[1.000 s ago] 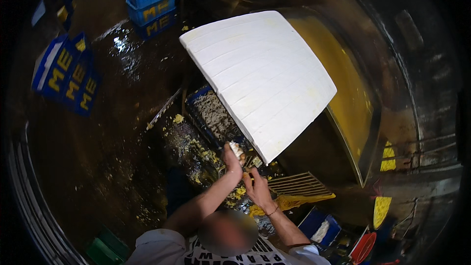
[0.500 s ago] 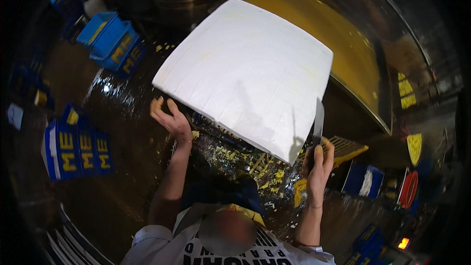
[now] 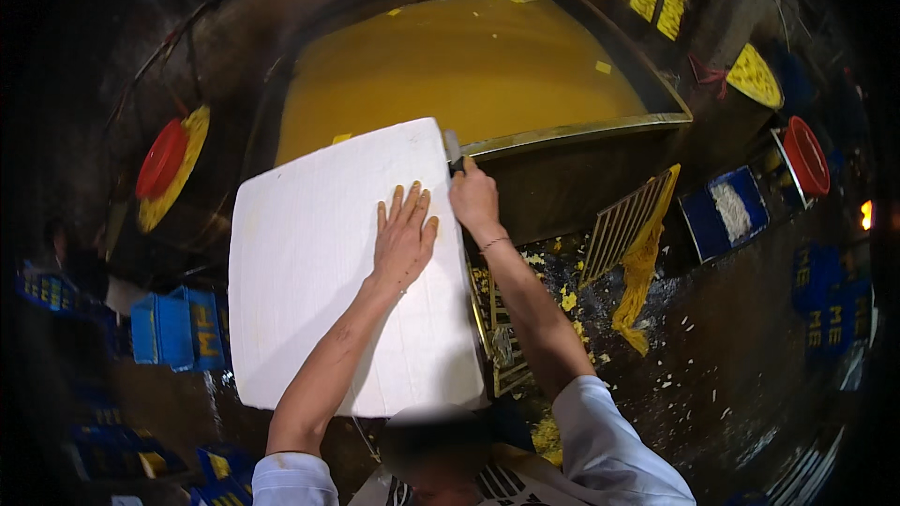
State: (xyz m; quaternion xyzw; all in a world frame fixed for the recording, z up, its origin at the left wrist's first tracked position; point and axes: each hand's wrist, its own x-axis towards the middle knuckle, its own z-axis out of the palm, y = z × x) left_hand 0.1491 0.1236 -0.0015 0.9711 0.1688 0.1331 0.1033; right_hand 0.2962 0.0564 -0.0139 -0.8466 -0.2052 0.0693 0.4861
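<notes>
A large white slab [image 3: 291, 276], probably a soft block, fills the lower middle, its top faintly lined. My left hand [image 3: 405, 239] lies on it with fingers spread and yellow-stained tips. My right hand [image 3: 476, 197] grips a knife [image 3: 454, 144] by its dark handle, the blade at the slab's right edge near the far corner. Directly beyond the slab is a metal-rimmed tank [image 3: 572, 134] of murky yellow liquid with small yellow pieces in it.
A slatted rack [image 3: 619, 230] with yellow cloth stands right, near a blue bin [image 3: 698, 215] and red basin [image 3: 806, 155]. Blue crates [image 3: 169, 328] and another red basin [image 3: 161, 155] are left. Yellow scraps [image 3: 567, 300] litter the wet floor.
The view has swung round, bringing the tank ahead. My left hand has moved from the slab's near edge onto its top. The knife is now nearer the far right corner.
</notes>
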